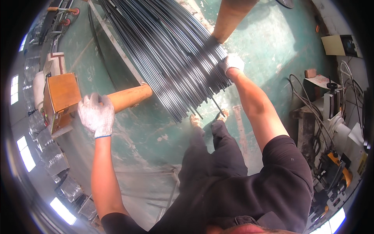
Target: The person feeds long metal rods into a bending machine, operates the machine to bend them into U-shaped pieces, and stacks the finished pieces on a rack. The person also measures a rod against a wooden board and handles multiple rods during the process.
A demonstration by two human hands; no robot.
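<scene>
A wide bundle of long dark metal rods (171, 58) runs from the far left down toward my feet, with uneven near ends. One rod (217, 102) sticks out past the others by my right shoe. At the bundle's right edge, my right hand (233, 64) in a white glove is curled against the outer rods; its fingertips are partly hidden. My left hand (96, 113), in a white glove with a greyish coating, has its fingers bent over the end of an orange-brown post (130, 96) left of the bundle.
A second orange-brown post (233, 17) rises at the bundle's right side. An orange-brown box-like piece (64, 93) stands at the left. Cables (307, 101) and machine parts (331, 101) line the right. A long pale bar (117, 45) lies along the bundle's left. The floor (269, 39) is worn green.
</scene>
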